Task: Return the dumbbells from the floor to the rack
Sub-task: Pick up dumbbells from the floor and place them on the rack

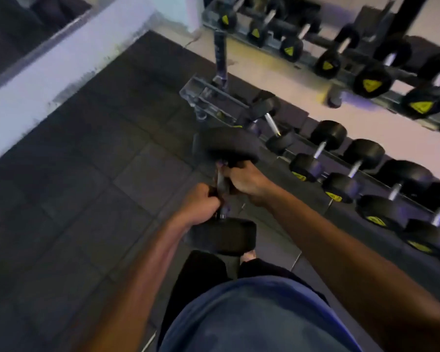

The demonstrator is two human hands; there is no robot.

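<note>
Fingers [215, 196] of both hands were clamped round the steel handle of a black rubber-headed dumbbell [224, 146], sharing its weight, just near of the grey metal rack's [214, 97] empty left end.

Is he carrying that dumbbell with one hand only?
No: both the left hand and right hand grip the dumbbell handle.

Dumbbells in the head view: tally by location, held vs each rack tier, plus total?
Held dumbbell, gripped by left hand and right hand: 1
Lower-tier dumbbells on the rack: 5
Upper-tier dumbbells: 6
Total: 12 in view. Blur and the frame edge may hide more.
</note>
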